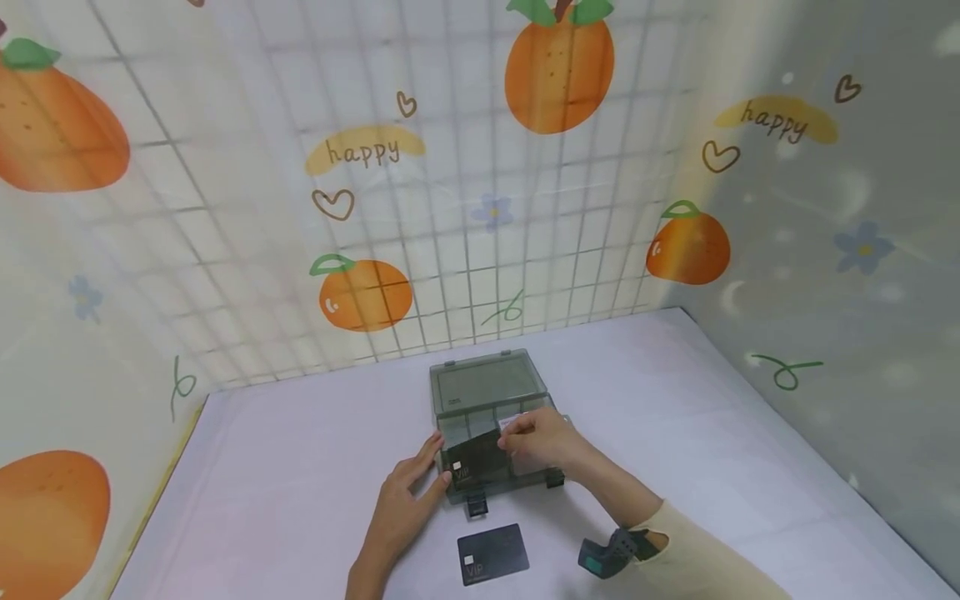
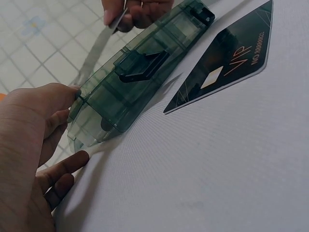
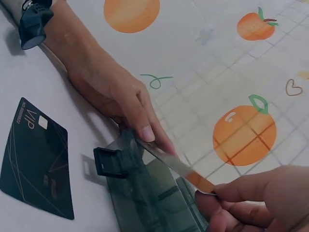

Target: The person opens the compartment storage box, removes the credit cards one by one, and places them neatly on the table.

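A translucent grey-green divided plastic box (image 1: pixel 487 385) lies with its lid tipped back. Over its front compartments a black VIP card (image 1: pixel 474 460) slants, and my right hand (image 1: pixel 543 437) pinches its right edge between thumb and fingertips. My left hand (image 1: pixel 401 500) holds the box's left end, the thumb at the front corner beside the card. In the left wrist view, the held card (image 2: pixel 95 55) appears nearly edge-on above the box wall (image 2: pixel 108 108). A second black VIP card (image 1: pixel 493 554) lies flat in front of the box.
Two dark latches, the left latch (image 1: pixel 477 505) and the right latch (image 1: pixel 555 478), hang from the box's front. A dark device (image 1: pixel 606 554) is strapped at my right wrist. A curtain printed with oranges (image 1: pixel 367 296) and a wire grid stand behind the white table (image 1: pixel 300 467).
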Action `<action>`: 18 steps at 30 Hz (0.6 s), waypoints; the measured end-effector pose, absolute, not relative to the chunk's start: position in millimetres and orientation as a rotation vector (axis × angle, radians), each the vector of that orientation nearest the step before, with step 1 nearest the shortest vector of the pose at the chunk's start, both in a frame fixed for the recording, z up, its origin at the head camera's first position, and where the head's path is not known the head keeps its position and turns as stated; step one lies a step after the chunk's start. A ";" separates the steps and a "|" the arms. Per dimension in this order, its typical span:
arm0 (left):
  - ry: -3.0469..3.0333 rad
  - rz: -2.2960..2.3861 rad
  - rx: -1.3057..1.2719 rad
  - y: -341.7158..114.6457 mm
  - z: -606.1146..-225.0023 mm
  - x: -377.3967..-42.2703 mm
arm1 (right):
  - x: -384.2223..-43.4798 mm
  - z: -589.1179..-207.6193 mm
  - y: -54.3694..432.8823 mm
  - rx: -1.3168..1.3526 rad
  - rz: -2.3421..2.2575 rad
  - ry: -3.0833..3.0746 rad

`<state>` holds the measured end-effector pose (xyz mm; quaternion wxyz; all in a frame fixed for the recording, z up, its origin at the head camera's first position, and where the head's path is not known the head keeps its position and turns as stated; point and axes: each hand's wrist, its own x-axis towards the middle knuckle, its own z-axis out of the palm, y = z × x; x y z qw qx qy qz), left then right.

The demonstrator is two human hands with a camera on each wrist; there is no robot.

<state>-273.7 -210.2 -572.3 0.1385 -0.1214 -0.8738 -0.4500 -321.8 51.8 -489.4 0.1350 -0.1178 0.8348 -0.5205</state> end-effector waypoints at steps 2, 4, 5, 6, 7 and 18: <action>-2.518 -1.285 -0.353 -210.0 -573.3 -273.4 | -320.5 -486.8 56.0 -0.322 -1.524 2.423; -2.514 -1.283 -0.354 -209.6 -573.8 -273.0 | -318.9 -484.0 61.5 -0.305 -1.563 2.401; -2.516 -1.286 -0.354 -209.5 -574.1 -272.9 | -317.7 -481.8 64.3 -0.300 -1.582 2.387; -2.517 -1.291 -0.355 -209.3 -574.1 -272.8 | -317.0 -480.3 67.3 -0.289 -1.595 2.378; -2.519 -1.293 -0.357 -209.3 -574.2 -272.8 | -315.9 -478.5 70.2 -0.285 -1.606 2.371; -2.517 -1.300 -0.355 -210.8 -576.0 -274.7 | -302.3 -466.9 96.6 -0.221 -1.639 2.427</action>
